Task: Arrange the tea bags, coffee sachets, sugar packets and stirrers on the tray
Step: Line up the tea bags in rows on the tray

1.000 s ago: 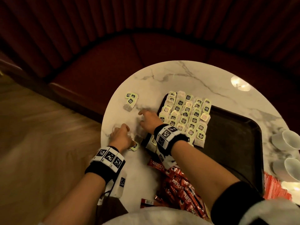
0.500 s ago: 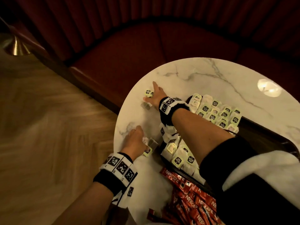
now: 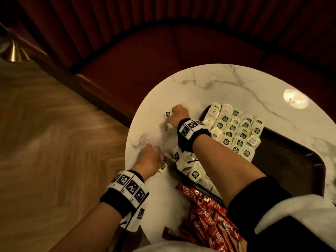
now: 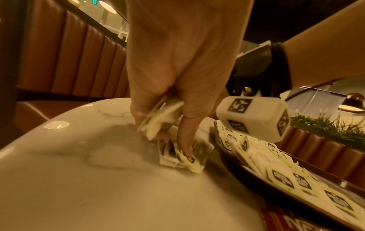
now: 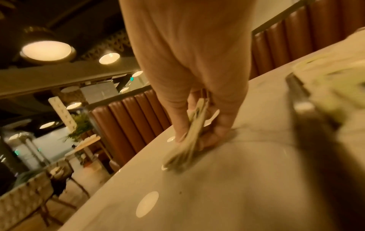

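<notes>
Several pale green tea bags [image 3: 234, 130] lie in rows on the far left part of a dark tray [image 3: 294, 166]. My right hand [image 3: 177, 115] is at the table's far left edge and pinches loose tea bags [image 3: 168, 113] [image 5: 194, 125] just above the marble. My left hand [image 3: 150, 159] [image 4: 173, 121] is nearer me, beside the tray's left rim. It holds a few tea bag tags between its fingers and presses a fingertip [image 4: 185, 150] on more tea bags [image 4: 185, 154] lying on the table. Red coffee sachets [image 3: 209, 217] are heaped at the near edge.
The round marble table [image 3: 209, 91] drops off to a wooden floor [image 3: 54, 142] on the left. A red upholstered bench [image 3: 154, 57] curves behind it. My right forearm [image 3: 227, 166] crosses over the tray's near left corner. A lamp's reflection [image 3: 295, 98] shines at the far right.
My right hand has reached from beside the tray out to the far left tea bags and taken hold of them. The left hand has stayed on its small pile.
</notes>
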`<state>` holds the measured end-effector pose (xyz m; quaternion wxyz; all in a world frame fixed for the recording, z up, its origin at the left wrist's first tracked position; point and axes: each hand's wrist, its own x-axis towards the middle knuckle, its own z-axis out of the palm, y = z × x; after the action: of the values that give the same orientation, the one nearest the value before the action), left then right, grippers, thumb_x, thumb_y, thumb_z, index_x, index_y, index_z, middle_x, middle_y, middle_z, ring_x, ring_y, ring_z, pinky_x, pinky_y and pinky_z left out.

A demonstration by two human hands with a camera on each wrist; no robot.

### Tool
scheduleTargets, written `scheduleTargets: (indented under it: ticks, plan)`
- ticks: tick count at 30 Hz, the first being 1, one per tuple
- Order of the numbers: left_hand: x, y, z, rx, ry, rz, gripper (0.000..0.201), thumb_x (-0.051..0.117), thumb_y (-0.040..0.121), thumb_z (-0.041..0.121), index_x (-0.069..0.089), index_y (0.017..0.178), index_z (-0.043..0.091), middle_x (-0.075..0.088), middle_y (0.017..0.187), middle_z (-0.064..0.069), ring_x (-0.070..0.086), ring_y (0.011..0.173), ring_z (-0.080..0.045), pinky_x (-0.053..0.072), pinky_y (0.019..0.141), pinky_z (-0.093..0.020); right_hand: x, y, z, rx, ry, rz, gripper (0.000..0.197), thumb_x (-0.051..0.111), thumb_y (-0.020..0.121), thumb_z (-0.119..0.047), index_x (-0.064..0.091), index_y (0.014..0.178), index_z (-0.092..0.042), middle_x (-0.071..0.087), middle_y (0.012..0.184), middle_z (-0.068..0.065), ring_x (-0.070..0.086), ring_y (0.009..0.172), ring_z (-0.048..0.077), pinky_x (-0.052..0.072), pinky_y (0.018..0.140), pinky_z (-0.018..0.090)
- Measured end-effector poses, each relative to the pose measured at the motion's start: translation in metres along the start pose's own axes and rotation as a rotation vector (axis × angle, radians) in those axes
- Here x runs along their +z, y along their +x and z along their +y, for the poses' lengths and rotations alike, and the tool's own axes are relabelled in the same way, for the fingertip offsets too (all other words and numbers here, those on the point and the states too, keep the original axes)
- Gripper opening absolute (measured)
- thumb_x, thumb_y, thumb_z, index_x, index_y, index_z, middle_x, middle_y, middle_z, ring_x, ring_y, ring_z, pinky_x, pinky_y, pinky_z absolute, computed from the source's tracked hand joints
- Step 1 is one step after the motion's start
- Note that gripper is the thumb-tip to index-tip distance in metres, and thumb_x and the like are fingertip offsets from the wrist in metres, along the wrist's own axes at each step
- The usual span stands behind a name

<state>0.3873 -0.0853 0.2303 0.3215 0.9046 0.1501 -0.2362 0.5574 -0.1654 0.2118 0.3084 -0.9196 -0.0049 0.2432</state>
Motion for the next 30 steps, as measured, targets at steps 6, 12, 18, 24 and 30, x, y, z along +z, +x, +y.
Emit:
scheduleTargets:
  ticks: [6, 12, 18, 24, 30]
  plan:
    - [-0.006, -0.007, -0.011, 0.003, -0.214, 0.073, 0.024, 0.065, 0.086, 0.005, 0.047, 0.077, 0.017, 0.062, 0.083, -0.008, 0.060, 0.077, -0.023, 0.036, 0.049, -0.018, -0.022, -0.054, 0.028, -0.103, 0.525, -0.040, 0.034, 0.082, 0.079, -0.018, 0.069, 0.108, -0.006, 0.070, 0.104, 0.012, 0.066, 0.098, 0.029, 0.053, 0.095, 0.049]
    - [-0.031, -0.014, 0.011, 0.072, -0.587, 0.110, 0.014, 0.063, 0.092, 0.010, 0.055, 0.102, 0.017, 0.063, 0.090, -0.004, 0.059, 0.074, -0.011, 0.044, 0.062, -0.021, -0.057, -0.140, 0.058, -0.187, 0.791, -0.073, 0.029, 0.079, 0.084, -0.020, 0.072, 0.112, -0.013, 0.075, 0.103, 0.004, 0.069, 0.098, 0.022, 0.054, 0.088, 0.032]
    - [-0.028, -0.047, 0.073, 0.120, -0.982, -0.160, 0.020, 0.047, 0.099, 0.004, 0.067, 0.095, 0.007, 0.073, 0.070, 0.000, 0.067, 0.059, -0.007, 0.049, 0.049, -0.016, -0.077, -0.201, 0.076, -0.258, 0.863, -0.025, 0.015, 0.069, 0.091, -0.019, 0.070, 0.102, -0.029, 0.071, 0.092, -0.030, 0.064, 0.091, -0.013, 0.052, 0.079, 0.013]
    - [0.001, -0.062, 0.099, 0.077, -1.182, -0.397, 0.034, 0.038, 0.099, 0.019, 0.065, 0.115, 0.007, 0.071, 0.099, -0.014, 0.068, 0.082, -0.022, 0.054, 0.070, -0.032, -0.082, -0.230, 0.094, -0.242, 0.792, 0.133, 0.034, 0.080, 0.082, -0.020, 0.067, 0.111, -0.031, 0.064, 0.098, -0.010, 0.065, 0.095, 0.007, 0.055, 0.078, 0.022]
    - [0.024, -0.062, 0.097, 0.211, -0.852, -0.400, 0.084, 0.063, 0.072, 0.078, 0.046, 0.141, 0.033, 0.056, 0.139, 0.002, 0.052, 0.129, -0.020, 0.036, 0.111, -0.051, -0.078, -0.245, 0.104, -0.155, 0.824, 0.260, 0.034, 0.076, 0.085, -0.024, 0.064, 0.116, -0.018, 0.063, 0.105, -0.001, 0.066, 0.091, 0.007, 0.057, 0.073, 0.026]
